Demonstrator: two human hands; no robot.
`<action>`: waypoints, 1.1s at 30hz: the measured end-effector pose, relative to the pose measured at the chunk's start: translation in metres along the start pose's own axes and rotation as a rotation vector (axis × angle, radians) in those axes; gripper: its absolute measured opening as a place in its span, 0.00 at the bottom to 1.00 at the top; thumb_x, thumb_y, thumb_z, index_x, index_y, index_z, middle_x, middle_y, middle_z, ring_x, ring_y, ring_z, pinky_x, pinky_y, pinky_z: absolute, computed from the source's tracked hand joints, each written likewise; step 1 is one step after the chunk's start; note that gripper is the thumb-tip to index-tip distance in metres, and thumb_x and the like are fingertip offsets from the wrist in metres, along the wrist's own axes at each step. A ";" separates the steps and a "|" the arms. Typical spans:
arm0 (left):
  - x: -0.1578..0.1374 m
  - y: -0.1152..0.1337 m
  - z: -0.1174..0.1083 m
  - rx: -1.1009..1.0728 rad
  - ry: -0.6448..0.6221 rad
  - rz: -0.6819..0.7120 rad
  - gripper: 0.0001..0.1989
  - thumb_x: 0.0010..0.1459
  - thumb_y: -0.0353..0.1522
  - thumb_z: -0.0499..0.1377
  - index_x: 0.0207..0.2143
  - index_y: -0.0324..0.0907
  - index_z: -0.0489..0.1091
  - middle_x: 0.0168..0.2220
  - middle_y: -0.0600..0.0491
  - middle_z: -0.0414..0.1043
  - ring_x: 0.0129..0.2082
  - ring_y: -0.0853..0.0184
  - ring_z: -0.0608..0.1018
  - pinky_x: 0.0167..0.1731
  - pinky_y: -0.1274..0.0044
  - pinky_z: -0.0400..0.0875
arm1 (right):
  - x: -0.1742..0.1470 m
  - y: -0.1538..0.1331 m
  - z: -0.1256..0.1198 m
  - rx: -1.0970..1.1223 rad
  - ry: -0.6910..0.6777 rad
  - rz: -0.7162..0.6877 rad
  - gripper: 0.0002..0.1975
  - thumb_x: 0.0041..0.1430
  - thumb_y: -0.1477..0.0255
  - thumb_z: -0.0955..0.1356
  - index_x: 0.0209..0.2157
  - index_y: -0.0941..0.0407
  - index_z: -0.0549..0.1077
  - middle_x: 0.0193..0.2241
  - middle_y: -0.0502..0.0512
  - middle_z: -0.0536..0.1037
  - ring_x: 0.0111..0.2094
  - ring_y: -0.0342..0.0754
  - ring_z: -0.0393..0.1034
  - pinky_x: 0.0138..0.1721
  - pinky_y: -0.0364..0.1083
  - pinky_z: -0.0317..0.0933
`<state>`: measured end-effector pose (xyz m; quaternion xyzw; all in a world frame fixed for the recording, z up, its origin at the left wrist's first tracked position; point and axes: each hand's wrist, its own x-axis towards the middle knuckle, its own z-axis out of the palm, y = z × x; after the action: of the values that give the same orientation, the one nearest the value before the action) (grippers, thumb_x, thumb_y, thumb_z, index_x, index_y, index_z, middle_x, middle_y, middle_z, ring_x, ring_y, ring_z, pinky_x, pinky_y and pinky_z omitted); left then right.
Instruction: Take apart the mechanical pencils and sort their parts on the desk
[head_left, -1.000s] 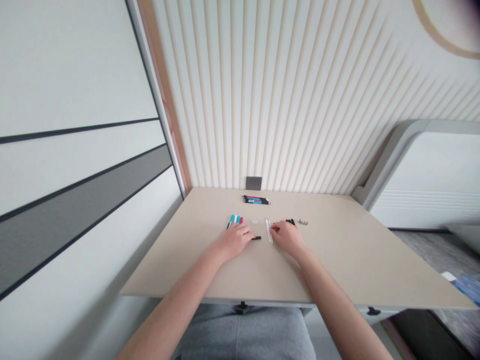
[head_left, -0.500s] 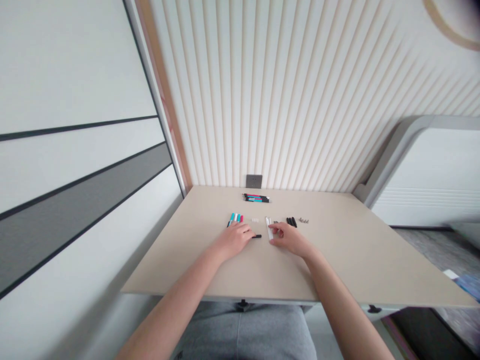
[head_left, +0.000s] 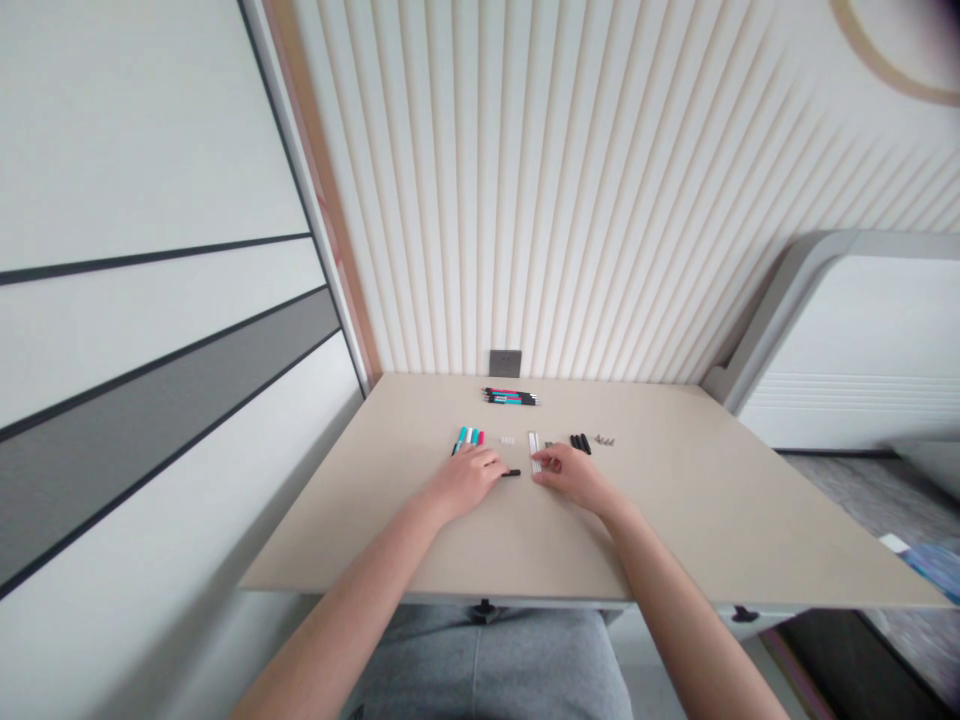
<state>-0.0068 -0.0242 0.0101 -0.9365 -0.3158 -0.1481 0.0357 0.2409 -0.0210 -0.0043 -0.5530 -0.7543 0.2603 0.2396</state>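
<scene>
My left hand (head_left: 471, 476) rests on the table with its fingers closed on a short black pen barrel (head_left: 513, 473), whose free end points right. Just beyond that hand lies a row of coloured pen pieces (head_left: 472, 436) in teal, white and pink, partly covered by the fingers. My right hand (head_left: 568, 470) reaches over several thin white rods that look like pen refills (head_left: 533, 440). Its thumb and forefinger are apart at the rods, apparently touching them. Small dark pieces (head_left: 549, 444) show behind its knuckles, and black tubular pieces (head_left: 580, 443) lie beyond it.
Assembled-looking pens (head_left: 511, 397) lie together at the back of the beige table (head_left: 360, 520). Small clear pieces (head_left: 508, 440) sit mid-table, and small metallic tips (head_left: 604, 440) lie to the right. A dark wall socket (head_left: 505, 363) is behind the table.
The gap between my right thumb and forefinger has narrowed slightly at the white rods. My left hand keeps its hold on the black barrel. The whole view has shifted a little.
</scene>
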 end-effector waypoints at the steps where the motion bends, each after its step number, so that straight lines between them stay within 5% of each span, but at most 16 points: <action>1: 0.000 0.000 0.000 -0.001 0.001 0.001 0.12 0.66 0.28 0.50 0.44 0.42 0.73 0.39 0.50 0.72 0.42 0.64 0.72 0.46 0.70 0.65 | 0.000 0.000 0.000 -0.001 0.006 -0.002 0.17 0.52 0.66 0.71 0.44 0.54 0.77 0.37 0.54 0.77 0.36 0.48 0.70 0.41 0.46 0.61; 27: -0.002 0.000 -0.001 -0.006 0.031 -0.029 0.11 0.63 0.28 0.54 0.47 0.43 0.70 0.40 0.50 0.72 0.42 0.63 0.72 0.46 0.69 0.64 | 0.001 -0.002 0.005 0.009 0.088 -0.062 0.15 0.52 0.66 0.71 0.42 0.54 0.76 0.38 0.54 0.75 0.34 0.47 0.69 0.40 0.46 0.61; 33: -0.001 -0.001 0.001 -0.002 0.044 -0.082 0.09 0.62 0.28 0.55 0.44 0.43 0.70 0.38 0.50 0.73 0.43 0.62 0.73 0.45 0.68 0.65 | -0.001 -0.020 0.015 -0.098 0.152 -0.213 0.11 0.58 0.68 0.69 0.43 0.52 0.77 0.41 0.55 0.74 0.45 0.50 0.67 0.50 0.50 0.57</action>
<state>-0.0077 -0.0236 0.0092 -0.9194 -0.3530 -0.1700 0.0358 0.2174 -0.0292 -0.0027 -0.4987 -0.8003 0.1537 0.2952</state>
